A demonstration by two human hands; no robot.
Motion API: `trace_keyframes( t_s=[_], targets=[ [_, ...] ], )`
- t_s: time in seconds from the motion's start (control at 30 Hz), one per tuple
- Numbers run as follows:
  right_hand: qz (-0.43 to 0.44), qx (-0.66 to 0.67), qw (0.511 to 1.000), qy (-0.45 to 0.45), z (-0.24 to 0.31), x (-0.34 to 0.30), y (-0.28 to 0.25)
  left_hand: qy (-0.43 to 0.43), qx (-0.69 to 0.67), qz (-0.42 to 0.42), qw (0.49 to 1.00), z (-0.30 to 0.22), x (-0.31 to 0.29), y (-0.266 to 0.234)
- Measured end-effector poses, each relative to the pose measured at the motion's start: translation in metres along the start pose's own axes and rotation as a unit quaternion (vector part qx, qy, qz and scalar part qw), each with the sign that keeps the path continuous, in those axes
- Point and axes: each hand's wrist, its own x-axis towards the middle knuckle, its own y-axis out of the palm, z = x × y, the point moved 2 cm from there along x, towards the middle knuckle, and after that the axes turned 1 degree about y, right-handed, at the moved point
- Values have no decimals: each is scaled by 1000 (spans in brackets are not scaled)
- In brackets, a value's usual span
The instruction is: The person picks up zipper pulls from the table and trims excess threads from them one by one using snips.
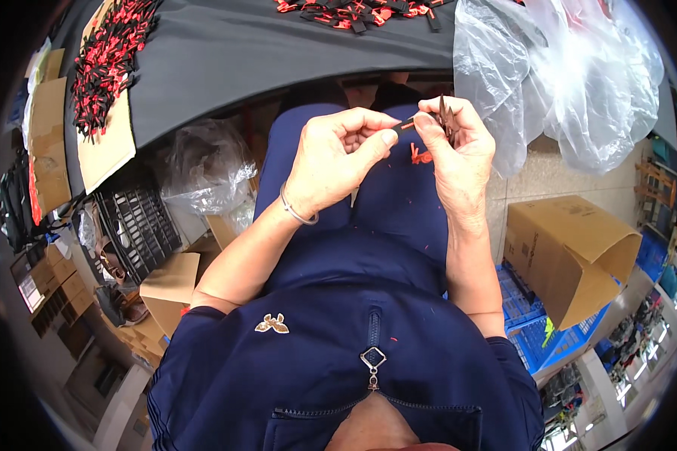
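Note:
Above my lap, my left hand [331, 154] is closed in a pinch on one end of a small black-and-red strip piece [405, 124]. My right hand [459, 154] has its thumb and fingers closed around dark thread snips [447, 120], whose pointed tips stick up past the fingers. The right thumb and fingertip also meet the other end of the strip. A bright red plastic bit [420, 155] shows just below the right fingertips, in front of my dark blue trousers; whether it hangs from the strip cannot be made out.
A black-covered table [226, 68] stands ahead, with a heap of black-and-red pieces [113, 68] on cardboard at left and another pile [361, 13] at the back. Clear plastic bags [557, 83] hang at right. A cardboard box [564, 252] rests on a blue crate [538, 331].

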Motion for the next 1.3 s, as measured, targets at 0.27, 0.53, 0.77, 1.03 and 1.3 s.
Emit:
trace_keyframes(
  t_s=[0.27,0.53,0.77,1.03,1.3],
  targets=[
    [-19,93,992,83,-11,5,-5,-96,-136,37,985,5,7,-4],
    [-68,42,993,85,-17,8,-18,49,-194,-99,975,-16,19,-81],
    [-44,57,992,101,-18,14,-5,259,-435,-101,857,-58,45,-199],
    [-41,19,994,98,-20,20,2,334,395,-262,815,-55,95,-104],
    [-34,12,994,104,-23,22,2,258,524,-246,774,-59,118,-111]
  ],
)
